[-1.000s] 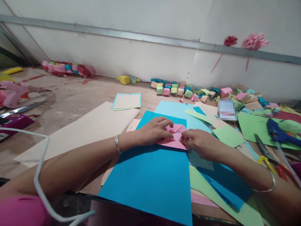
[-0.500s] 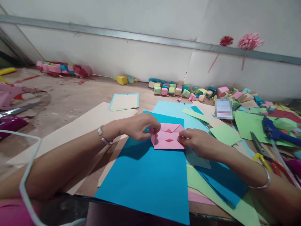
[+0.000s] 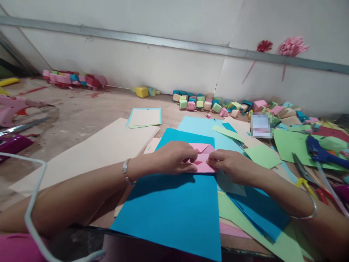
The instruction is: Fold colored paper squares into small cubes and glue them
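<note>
Desk (image 3: 79, 120): worn brown top running back to a white wall. Loose coloured sheets cover the near half, so the material lies within arm's reach.
Pink paper (image 3: 205, 166): a small folded piece lying flat on the blue sheet at mid-desk, between the two hands. A pointed flap shows at its far edge.
Blue sheet (image 3: 174, 211): a large sheet directly under the pink paper, overhanging the near edge of the desk. I judge it to serve as a smooth, even backing.
Left hand (image 3: 174, 160): covers the left part of the pink paper. The fingers are curled tight, with tips and thumb closed on a fold near the middle. The weight of the palm appears to pin the piece down.
Right hand (image 3: 231, 165): meets the paper from the right, fingers bent and tips nipped on its right edge. Set opposite the left hand, it likely stops the piece from sliding.
Scissors (image 3: 305, 174) and blue glue gun (image 3: 321, 154): lie among green sheets (image 3: 289, 145) beside the right forearm, apart from the fold. They are handy but out of the way.
Paper cubes (image 3: 201, 103): a row at the foot of the wall, pushed well back from the working patch.
Cream sheet (image 3: 89, 153): lies left of the blue sheet, beneath the left forearm.
Pink glue gun (image 3: 11, 109): at the far left edge of the desk, well apart from both hands.
</note>
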Tool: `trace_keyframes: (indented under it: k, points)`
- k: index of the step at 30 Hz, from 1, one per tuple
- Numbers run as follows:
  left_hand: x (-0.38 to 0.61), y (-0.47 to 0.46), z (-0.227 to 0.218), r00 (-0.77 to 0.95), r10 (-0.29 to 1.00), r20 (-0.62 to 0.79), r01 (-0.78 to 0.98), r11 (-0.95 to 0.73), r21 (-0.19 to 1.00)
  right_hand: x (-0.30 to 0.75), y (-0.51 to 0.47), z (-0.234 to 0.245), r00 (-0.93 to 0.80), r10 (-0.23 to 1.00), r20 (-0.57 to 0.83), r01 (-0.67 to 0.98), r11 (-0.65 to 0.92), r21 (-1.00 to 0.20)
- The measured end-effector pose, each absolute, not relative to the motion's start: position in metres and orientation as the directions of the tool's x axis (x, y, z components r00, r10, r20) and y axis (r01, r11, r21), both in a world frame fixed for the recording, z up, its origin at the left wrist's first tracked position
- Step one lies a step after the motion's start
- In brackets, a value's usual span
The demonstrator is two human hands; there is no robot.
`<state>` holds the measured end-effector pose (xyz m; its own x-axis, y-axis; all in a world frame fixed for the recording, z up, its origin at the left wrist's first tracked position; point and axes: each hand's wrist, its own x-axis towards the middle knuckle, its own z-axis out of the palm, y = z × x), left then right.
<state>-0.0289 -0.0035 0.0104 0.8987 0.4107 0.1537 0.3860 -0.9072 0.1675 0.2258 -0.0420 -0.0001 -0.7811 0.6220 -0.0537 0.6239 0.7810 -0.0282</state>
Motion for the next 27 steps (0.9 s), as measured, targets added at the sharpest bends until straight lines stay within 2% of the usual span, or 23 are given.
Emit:
trace_keyframes:
  k: [3,8,15,18,22,27]
  points:
    - [-0.026,-0.009,0.004,0.930,0.333,0.153,0.303,-0.934,0.190,0.227,-0.042,0.000,-0.781,0.623,-0.048,0.624,0.780,-0.040]
    - [-0.026,-0.009,-0.005,0.913,0.388,0.126,0.367,-0.916,0.164,0.224,-0.046,0.008,-0.771,0.637,-0.023,0.637,0.769,-0.052]
    - [-0.023,-0.007,-0.009,0.883,0.450,0.132,0.420,-0.884,0.205,0.212,-0.049,0.007,-0.724,0.689,-0.028,0.687,0.724,0.058]
    - [-0.023,-0.005,-0.009,0.847,0.521,0.102,0.479,-0.833,0.276,0.212,-0.045,-0.003,-0.675,0.736,0.047,0.737,0.676,0.001]
    - [-0.023,-0.003,-0.007,0.770,0.635,0.064,0.575,-0.734,0.362,0.214,-0.038,-0.015,-0.580,0.808,0.104,0.792,0.589,-0.163]
    - [-0.025,-0.004,-0.007,0.665,0.744,0.064,0.692,-0.646,0.322,0.216,-0.033,-0.017,-0.488,0.869,0.078,0.838,0.492,-0.236]
